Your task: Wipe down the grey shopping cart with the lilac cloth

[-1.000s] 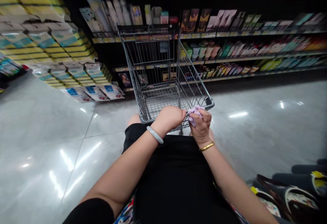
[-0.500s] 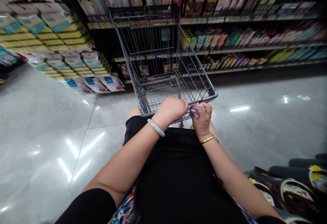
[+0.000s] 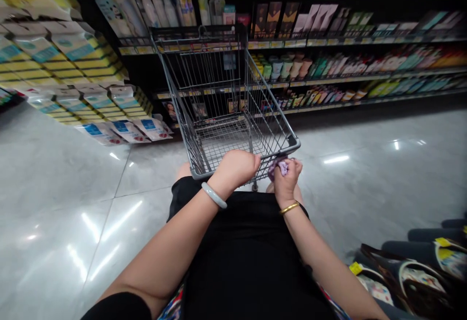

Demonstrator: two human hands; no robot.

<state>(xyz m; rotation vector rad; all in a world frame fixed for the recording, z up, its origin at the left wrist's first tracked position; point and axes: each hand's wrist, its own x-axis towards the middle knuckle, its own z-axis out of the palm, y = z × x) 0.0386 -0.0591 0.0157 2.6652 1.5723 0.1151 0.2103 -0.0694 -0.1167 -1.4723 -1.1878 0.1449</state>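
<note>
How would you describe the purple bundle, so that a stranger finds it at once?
Start from the wire shopping cart and go to the right end of its near rim. There, the person's right hand, with a gold bangle at the wrist, clutches the purple bundle. It is soft-looking and crumpled, unlike the cart's straight grey bars.

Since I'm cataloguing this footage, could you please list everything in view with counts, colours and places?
Shopping cart: one, grey metal, centre
Crumpled cloth: one, purple, in the right hand
Striped packs: many, yellow and black, stacked left
Small packs: at least three, white and blue, below those
Shelf goods: many, mixed colours, along the back
Tagged items: several, dark, lower right; kind unclear
Floor: one, shiny grey, throughout
Clothing: black, on the person
Bangles: two, pale left, gold right, on the wrists
Left hand: one, bare, by the cart's near rim
Right hand: one, bare, right of it
</note>
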